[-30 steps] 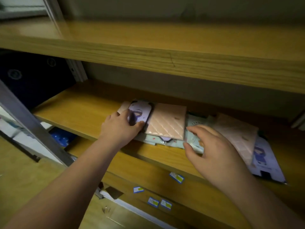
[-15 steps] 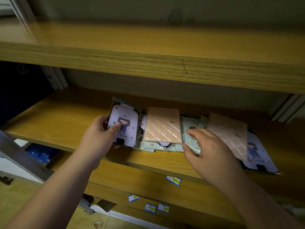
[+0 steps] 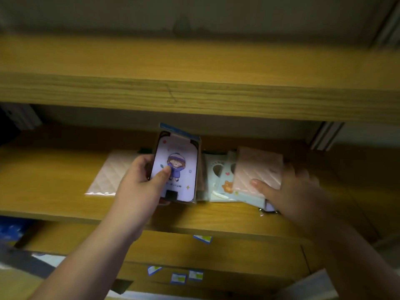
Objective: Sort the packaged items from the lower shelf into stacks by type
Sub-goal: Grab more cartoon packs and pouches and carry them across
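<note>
- Purple cartoon package [image 3: 175, 169] is up off the board, tilted to face us, printed with a little figure in a purple hat and coat; it sits just above the front half of the lower shelf [image 3: 54, 204], near the middle.
- Left hand [image 3: 140, 187] grips that package: thumb [image 3: 162, 173] curled across its face, fingers wrapped behind the left edge.
- A blue-edged card sticks up right behind the purple cartoon package, touching it; whether it is a second package in the same grip, I cannot tell.
- Just right of the purple cartoon package, pale blue packages [image 3: 223, 180] lie flat in an overlapping heap, a heart and an orange bear printed on them.
- On top of that heap, further right, a pink quilted package [image 3: 259, 167], slightly raised at its near edge.
- Right hand [image 3: 290, 191] holds this pink one: thumb [image 3: 263, 185] pressed on its near corner, the fingers blurred beyond its right edge, so how far they curl is unclear.
- Left of the purple cartoon package, another pink quilted package in clear wrap [image 3: 110, 176] lies flat by itself.
- Above everything, the upper shelf [image 3: 194, 92] runs straight across.
- Below the lower shelf's front edge, 4 small blue-and-white labels [image 3: 202, 239] dot the wood.
</note>
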Available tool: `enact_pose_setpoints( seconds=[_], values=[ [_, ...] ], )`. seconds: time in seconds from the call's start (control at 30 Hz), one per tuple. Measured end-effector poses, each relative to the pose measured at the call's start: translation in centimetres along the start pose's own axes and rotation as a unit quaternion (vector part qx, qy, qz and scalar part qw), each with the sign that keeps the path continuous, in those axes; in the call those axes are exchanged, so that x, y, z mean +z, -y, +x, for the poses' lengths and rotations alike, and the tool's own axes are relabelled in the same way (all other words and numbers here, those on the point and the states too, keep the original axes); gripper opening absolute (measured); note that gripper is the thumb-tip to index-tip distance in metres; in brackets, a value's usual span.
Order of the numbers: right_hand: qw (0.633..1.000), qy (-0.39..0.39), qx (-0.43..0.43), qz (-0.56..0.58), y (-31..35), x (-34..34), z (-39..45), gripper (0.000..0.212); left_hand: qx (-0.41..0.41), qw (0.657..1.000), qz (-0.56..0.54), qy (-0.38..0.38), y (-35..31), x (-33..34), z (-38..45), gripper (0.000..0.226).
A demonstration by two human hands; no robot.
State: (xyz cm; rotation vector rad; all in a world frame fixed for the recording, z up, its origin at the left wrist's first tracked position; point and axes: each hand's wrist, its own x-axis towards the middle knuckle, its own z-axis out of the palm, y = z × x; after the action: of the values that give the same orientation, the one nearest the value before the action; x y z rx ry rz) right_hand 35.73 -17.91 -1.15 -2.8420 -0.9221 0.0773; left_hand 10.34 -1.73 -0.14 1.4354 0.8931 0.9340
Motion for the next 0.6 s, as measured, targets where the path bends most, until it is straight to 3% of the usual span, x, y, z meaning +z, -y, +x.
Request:
enact_pose_setpoints(
  seconds=[0.1,0.23,0.37,0.6],
  values=[
    [1.0,-0.013,0.002,0.026,-1.5,-0.3,1.3,0.088,-0.001,1.0,-0.003,0.026,0.2,1.0,-0.2,0.016],
    [0.994,0.042,0.039,0.093,-4.2,-1.3,2.9,0.063,-0.004,0.998,-0.009,0.054,0.2,2.2,-0.3,0.016],
    [0.982,0.058,0.063,0.167,-5.4,-2.3,2.6,0.051,-0.006,0.998,-0.015,0.066,0.2,3.5,-0.2,0.013],
    [0.92,0.004,0.063,0.386,-5.5,-3.0,0.1,0.022,-0.031,0.994,-0.041,0.093,-0.4,6.0,-0.9,0.014]
  ],
)
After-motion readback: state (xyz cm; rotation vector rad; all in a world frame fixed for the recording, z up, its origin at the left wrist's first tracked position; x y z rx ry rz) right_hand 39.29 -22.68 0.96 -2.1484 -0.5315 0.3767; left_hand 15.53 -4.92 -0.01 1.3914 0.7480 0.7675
